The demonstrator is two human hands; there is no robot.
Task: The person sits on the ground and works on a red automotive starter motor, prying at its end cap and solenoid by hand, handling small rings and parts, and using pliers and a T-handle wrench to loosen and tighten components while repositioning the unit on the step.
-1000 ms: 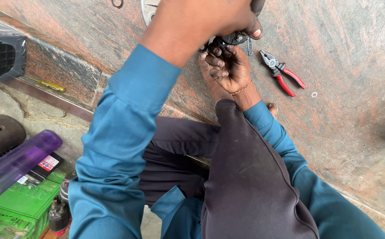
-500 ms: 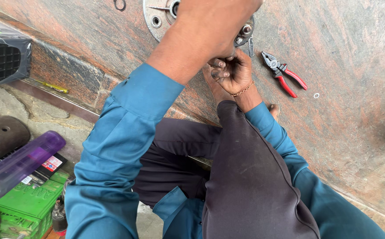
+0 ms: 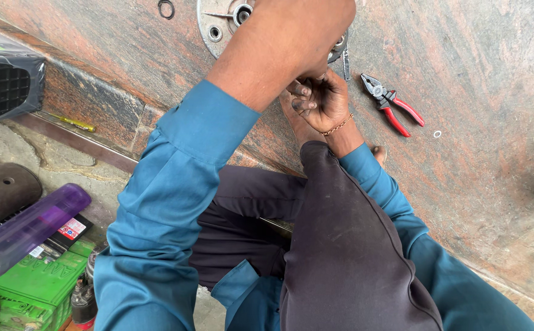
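Metal flange disc [image 3: 216,24] flat on the reddish stone slab [image 3: 481,73], round, no clear long axis, half hidden under the left hand [image 3: 307,37]. More of disc showing than a second ago, view shifted. Nearest, right hand [image 3: 317,101], fingers curled at disc's edge; contents hidden, cannot tell. Left hand pressed over disc, grip unseen. Beyond, red-handled pliers [image 3: 392,104], jaws pointing up-left.

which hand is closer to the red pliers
Right. The right hand sits just left of the red pliers in the picture, apart from them; the left hand is higher and further away, over the round metal plate.
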